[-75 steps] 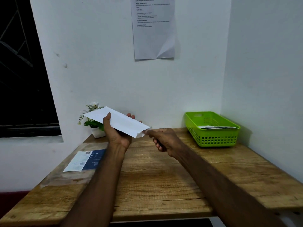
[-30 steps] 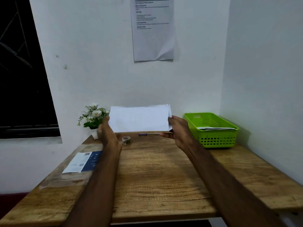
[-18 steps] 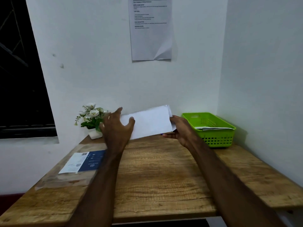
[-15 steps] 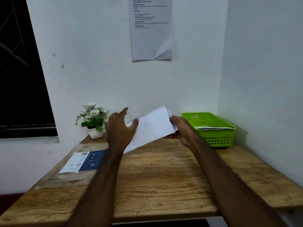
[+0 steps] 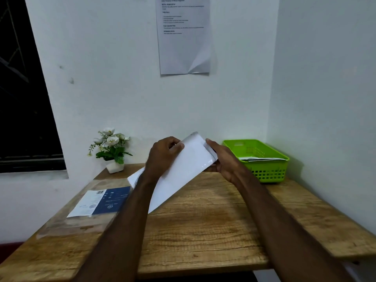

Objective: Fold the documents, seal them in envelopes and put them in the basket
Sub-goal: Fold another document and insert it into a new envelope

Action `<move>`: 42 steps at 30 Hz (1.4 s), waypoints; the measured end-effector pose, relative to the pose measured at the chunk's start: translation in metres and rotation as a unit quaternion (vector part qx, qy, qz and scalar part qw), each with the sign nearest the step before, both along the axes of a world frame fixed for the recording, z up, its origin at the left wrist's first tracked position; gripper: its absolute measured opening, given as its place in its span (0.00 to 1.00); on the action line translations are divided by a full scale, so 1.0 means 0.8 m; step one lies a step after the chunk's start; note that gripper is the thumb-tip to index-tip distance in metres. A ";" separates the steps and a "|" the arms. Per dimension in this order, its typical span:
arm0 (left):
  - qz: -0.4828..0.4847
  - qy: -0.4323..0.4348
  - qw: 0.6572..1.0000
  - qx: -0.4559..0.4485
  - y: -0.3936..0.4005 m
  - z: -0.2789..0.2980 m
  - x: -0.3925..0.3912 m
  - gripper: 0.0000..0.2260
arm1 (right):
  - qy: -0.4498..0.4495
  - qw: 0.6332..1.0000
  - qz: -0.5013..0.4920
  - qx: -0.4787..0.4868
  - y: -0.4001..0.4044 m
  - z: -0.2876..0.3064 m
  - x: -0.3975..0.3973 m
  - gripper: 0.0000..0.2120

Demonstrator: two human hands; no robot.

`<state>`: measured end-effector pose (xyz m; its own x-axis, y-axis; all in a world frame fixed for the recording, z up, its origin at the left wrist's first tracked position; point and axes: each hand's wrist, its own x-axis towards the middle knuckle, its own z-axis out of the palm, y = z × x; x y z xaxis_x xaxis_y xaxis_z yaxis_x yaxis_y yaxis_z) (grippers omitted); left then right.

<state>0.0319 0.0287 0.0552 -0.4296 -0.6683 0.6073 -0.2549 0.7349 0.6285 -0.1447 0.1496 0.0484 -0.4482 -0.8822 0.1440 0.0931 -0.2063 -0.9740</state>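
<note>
One envelope is held above the worktop, tilted, its upper end toward the wall and its lower end down toward the person. Two hands hold it. The left hand lies over its upper left part, fingers curled round the top edge and thumb pressed on the face. The right hand grips its upper right end, thumb on top and fingers curled under, so both sets of fingers are clamped on the envelope.

One green basket stands to the right of the envelope, in the corner where the two walls meet, near the right hand but not touching it. Inside it lies white paper, flat and close to the rim; how many pieces there are cannot be told.

One clear plastic packet lies flat on the worktop to the left of the envelope, with a white and dark blue card inside it. One small white pot of white flowers stands to the left of the envelope, against the wall. One printed sheet hangs on the wall above the envelope, its lower right corner creased. A dark window is far to the left of the envelope.
</note>
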 end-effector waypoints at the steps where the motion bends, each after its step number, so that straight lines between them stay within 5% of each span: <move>1: 0.012 0.012 1.000 0.003 -0.002 0.000 0.002 0.07 | -0.005 1.000 0.001 -0.011 0.000 0.000 0.000 0.16; 8: -0.018 0.059 0.988 0.144 -0.005 -0.003 0.009 0.08 | 0.032 0.995 -0.046 -0.080 0.000 -0.004 0.010 0.06; 13: -0.111 0.054 0.946 0.301 -0.004 -0.015 0.014 0.13 | 0.049 0.990 -0.089 -0.099 -0.008 -0.010 0.006 0.08; 20: -0.156 0.156 0.926 0.306 0.002 -0.019 0.018 0.22 | 0.109 0.990 -0.059 -0.064 -0.010 -0.016 0.011 0.09; 24: -0.129 0.190 0.921 0.315 0.003 -0.023 0.013 0.15 | 0.136 0.987 -0.055 -0.058 -0.009 -0.015 0.016 0.13; 30: -0.069 0.163 0.944 0.278 0.006 -0.028 0.009 0.19 | 0.188 0.979 -0.045 -0.060 -0.011 -0.015 0.022 0.12; 37: -0.058 0.158 0.953 0.250 0.005 -0.035 0.009 0.09 | 0.218 0.965 -0.114 -0.093 -0.030 -0.024 0.020 0.05; 42: -0.095 0.158 0.953 0.242 0.015 -0.038 0.006 0.11 | 0.364 0.919 -0.154 -0.009 -0.038 -0.021 0.025 0.17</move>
